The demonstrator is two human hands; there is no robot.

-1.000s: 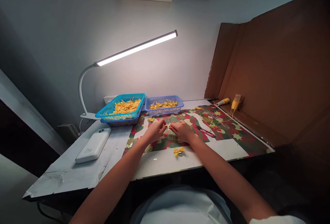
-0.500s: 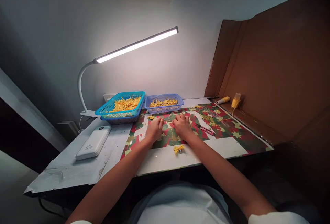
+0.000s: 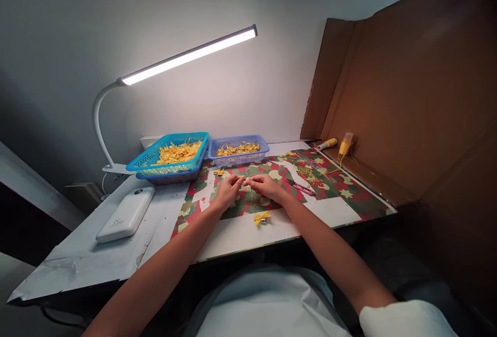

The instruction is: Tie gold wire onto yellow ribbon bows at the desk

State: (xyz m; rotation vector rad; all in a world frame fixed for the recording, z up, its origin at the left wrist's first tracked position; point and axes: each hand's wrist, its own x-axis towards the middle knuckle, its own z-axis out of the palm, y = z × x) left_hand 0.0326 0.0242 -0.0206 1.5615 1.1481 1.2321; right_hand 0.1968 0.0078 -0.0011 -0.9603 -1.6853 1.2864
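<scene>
My left hand (image 3: 228,192) and my right hand (image 3: 266,187) meet above a camouflage-patterned mat (image 3: 330,192). Both are closed, thumbs and fingertips pinched around a thin yellow thread (image 3: 251,200), part of which hangs between them. A bit of yellow shows at the left fingertips, too small to make out. Nearer to me lies a yellow bow (image 3: 261,218) with a small silvery bell (image 3: 264,221). Another yellow bow (image 3: 218,172) rests beyond my left hand. To the right of my right hand are pink-handled thread snips (image 3: 301,187).
Behind my hands stand a turquoise basket (image 3: 135,167) stacked on a blue one and a purple-blue basket (image 3: 238,160), holding yellow bows. A white power bank (image 3: 126,215) and a lit lamp (image 3: 190,56) are left. Yellow thread spools (image 3: 345,144) stand by a cardboard panel (image 3: 388,99) at right.
My hands have come together from a small gap, with the fingers turned to pinch at the tips. The whole view has shifted slightly as my head moved.
</scene>
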